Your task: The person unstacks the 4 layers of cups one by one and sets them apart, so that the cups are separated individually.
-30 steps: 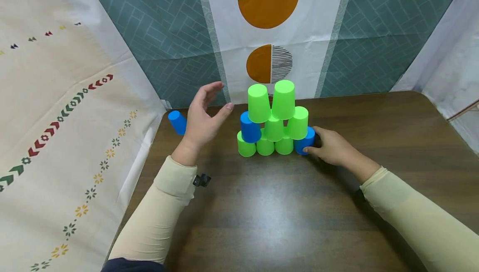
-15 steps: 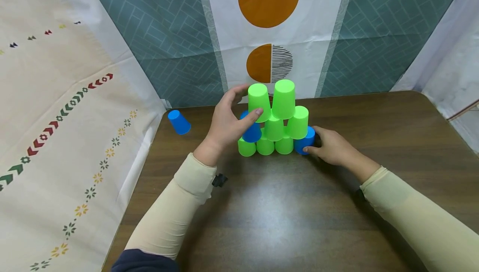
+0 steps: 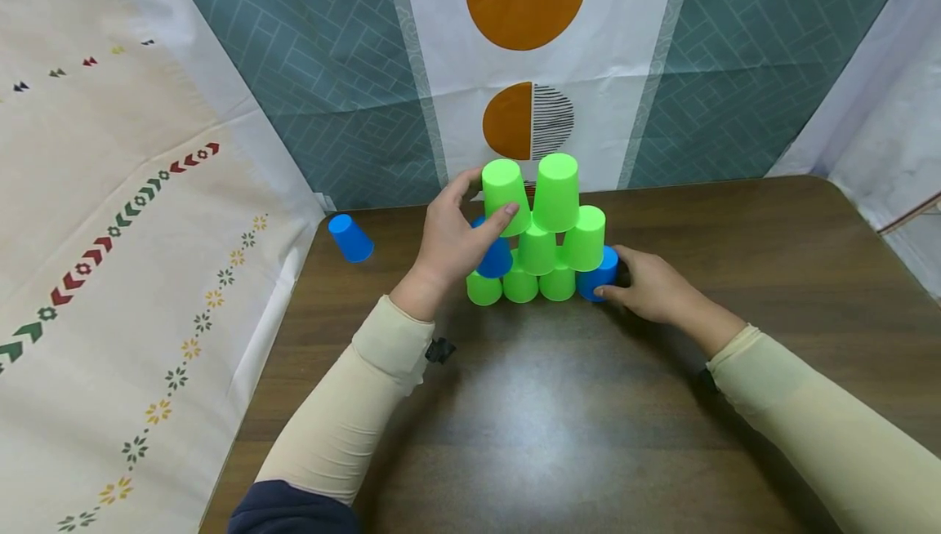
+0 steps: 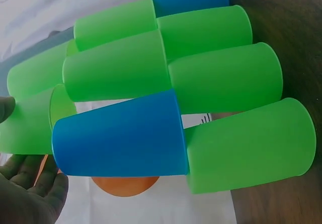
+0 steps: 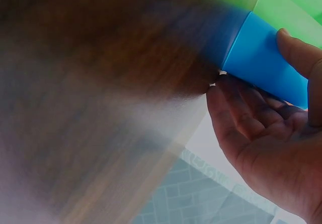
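Upside-down cups stand stacked in three rows. My left hand (image 3: 452, 236) grips the left green cup (image 3: 503, 191) of the top row, thumb on its front and fingers behind; this cup leans slightly left. Beside it stands another top green cup (image 3: 556, 193). Under the held cup is a blue cup (image 4: 121, 136), partly hidden by my thumb in the head view. Two green cups complete the middle row. The bottom row has three green cups and, at its right end, a blue cup (image 3: 599, 274). My right hand (image 3: 650, 287) holds that blue cup between thumb and fingers.
A loose blue cup (image 3: 351, 238) stands by itself at the back left of the brown wooden table (image 3: 529, 420). A patterned cloth (image 3: 353, 77) hangs behind the table's back edge. White embroidered fabric (image 3: 147, 273) lies along the left side.
My left hand has moved right, from beside the stack onto the top left green cup, which now leans a little left. My right hand keeps its hold on the bottom blue cup.
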`<control>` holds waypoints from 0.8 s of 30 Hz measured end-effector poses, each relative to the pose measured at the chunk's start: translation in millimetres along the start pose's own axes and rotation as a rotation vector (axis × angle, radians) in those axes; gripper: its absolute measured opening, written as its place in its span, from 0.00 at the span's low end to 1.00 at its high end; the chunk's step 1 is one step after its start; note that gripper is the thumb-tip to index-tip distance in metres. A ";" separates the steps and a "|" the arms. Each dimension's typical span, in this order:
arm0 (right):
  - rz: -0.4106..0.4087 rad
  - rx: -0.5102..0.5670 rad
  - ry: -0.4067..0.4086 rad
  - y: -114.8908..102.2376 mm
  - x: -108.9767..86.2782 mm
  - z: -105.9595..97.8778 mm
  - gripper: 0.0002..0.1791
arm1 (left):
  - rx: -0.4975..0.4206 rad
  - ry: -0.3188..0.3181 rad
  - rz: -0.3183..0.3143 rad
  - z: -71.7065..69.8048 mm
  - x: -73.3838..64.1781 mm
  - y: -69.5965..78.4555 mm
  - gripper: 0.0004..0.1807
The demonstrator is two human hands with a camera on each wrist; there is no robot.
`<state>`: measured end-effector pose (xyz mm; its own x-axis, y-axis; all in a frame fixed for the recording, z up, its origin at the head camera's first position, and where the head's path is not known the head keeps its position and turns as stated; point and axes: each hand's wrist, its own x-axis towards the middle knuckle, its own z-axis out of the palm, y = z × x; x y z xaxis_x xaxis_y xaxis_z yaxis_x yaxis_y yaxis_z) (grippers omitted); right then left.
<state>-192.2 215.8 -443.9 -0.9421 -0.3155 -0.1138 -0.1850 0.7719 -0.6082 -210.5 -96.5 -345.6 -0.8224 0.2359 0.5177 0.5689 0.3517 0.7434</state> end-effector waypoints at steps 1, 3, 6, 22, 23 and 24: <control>-0.001 -0.002 0.000 0.0 0.0 -0.3 0.41 | 0.000 0.007 -0.001 -0.7 0.3 0.2 0.29; -0.005 -0.003 0.002 0.4 0.0 -0.9 0.41 | -0.013 0.021 -0.002 -2.4 1.2 0.4 0.29; -0.008 -0.004 0.003 0.6 -0.4 -1.8 0.41 | -0.043 0.043 -0.010 -4.9 2.0 0.2 0.27; -0.014 -0.005 -0.002 4.1 2.8 -2.4 0.41 | -0.057 0.175 -0.050 -34.3 -1.5 27.3 0.26; -0.014 -0.004 -0.002 4.4 3.2 -2.3 0.41 | -0.054 0.185 -0.055 -36.7 -1.8 24.4 0.25; -0.015 -0.005 -0.002 4.6 3.7 -2.2 0.41 | -0.053 0.195 -0.063 -39.1 -2.2 20.9 0.25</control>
<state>-197.2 219.4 -445.3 -0.9387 -0.3278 -0.1066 -0.2000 0.7699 -0.6060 -196.6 -125.1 -314.6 -0.8421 0.0335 0.5382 0.5206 0.3107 0.7952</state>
